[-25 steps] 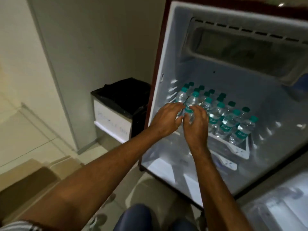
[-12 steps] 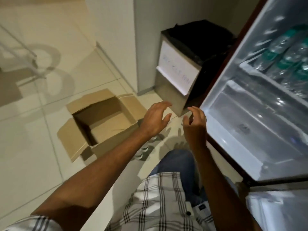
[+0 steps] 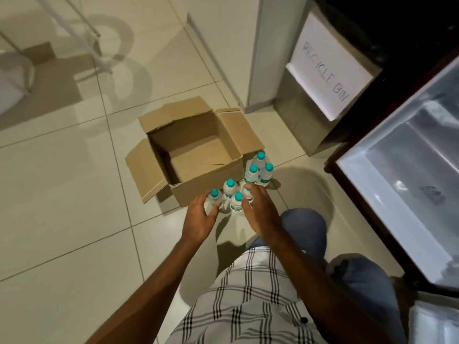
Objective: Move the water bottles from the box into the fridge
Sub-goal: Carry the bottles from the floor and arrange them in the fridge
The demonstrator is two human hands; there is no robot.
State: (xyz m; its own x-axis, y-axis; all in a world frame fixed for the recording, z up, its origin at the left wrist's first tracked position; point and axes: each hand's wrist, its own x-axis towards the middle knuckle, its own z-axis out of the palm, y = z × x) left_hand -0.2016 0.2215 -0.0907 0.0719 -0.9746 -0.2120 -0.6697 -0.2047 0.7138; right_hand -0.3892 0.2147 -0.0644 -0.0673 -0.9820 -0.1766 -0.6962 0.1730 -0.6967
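Head view is looking down at the floor, where the box is sitting open and seemingly bare inside. Six or so bottles are standing upright on the tiles just beside the box's near wall, outside it; probably they are staged there so several can be gathered at once without reaching down into the cardboard. The left hand is spreading its fingers around the bottle nearest the box's near-left corner, touching it or all but touching, not yet gripping. The right hand is reaching in with fingers relaxed and apart over the bottles by the middle of that wall, holding nothing that I can make out. The two palms are facing each other, which suggests a two-handed scoop of the near cluster. Three more bottles are standing at the box's near-right corner. The fridge is standing open well right of the box, a bare lower shelf showing. A bin labelled for recycling is sitting beyond the box's right side.
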